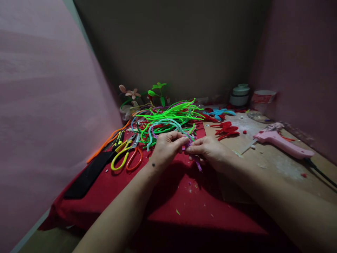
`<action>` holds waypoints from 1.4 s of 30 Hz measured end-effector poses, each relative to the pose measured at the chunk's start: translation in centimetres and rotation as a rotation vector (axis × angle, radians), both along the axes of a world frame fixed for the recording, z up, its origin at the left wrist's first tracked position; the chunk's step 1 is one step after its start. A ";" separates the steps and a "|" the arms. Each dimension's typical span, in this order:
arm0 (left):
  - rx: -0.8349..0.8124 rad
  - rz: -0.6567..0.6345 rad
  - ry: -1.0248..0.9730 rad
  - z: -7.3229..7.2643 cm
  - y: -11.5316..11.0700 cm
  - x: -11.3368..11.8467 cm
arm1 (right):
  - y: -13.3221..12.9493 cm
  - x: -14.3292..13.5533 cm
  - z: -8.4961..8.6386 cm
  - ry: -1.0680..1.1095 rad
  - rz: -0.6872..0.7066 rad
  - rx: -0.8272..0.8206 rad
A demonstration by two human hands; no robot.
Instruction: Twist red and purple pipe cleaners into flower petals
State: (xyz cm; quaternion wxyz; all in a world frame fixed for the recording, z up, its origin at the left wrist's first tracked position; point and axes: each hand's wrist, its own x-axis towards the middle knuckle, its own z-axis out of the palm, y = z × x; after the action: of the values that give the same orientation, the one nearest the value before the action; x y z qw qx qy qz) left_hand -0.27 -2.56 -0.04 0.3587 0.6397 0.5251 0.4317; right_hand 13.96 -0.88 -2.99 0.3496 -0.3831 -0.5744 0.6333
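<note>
Purple pipe cleaners are pinched between my two hands above the red cloth. My left hand grips them with thumb and forefinger, while my right hand holds them just to the right, its fingertips close to the left ones. A purple end hangs down below my fingers. Part of the purple piece is hidden behind the fingers. Right behind my hands lies a heap of bright green pipe cleaners, with a pale blue pipe cleaner arching over its front.
Scissors with yellow and red handles and a black strip lie at left. On the board at right rest a pink glue gun with its cord and red pipe-cleaner shapes. Pipe-cleaner flowers and a jar stand behind.
</note>
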 end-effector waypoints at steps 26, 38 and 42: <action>0.064 -0.128 0.261 0.9 0.1 -0.7 | -0.2 -0.2 -0.3 0.099 -0.010 -0.014; -0.047 -0.119 0.107 0.8 0.0 -0.6 | -0.4 -0.2 0.1 0.173 -0.021 -0.197; -0.161 -0.218 -0.083 0.7 0.2 -1.0 | -0.3 -0.1 0.4 0.219 -0.036 -0.259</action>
State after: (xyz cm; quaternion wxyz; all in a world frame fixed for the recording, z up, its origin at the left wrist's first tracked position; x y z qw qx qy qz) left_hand -1.23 -2.34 0.67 0.4748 0.6437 0.4703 0.3728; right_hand 13.83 -1.18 -2.59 0.3690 -0.3639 -0.4395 0.7337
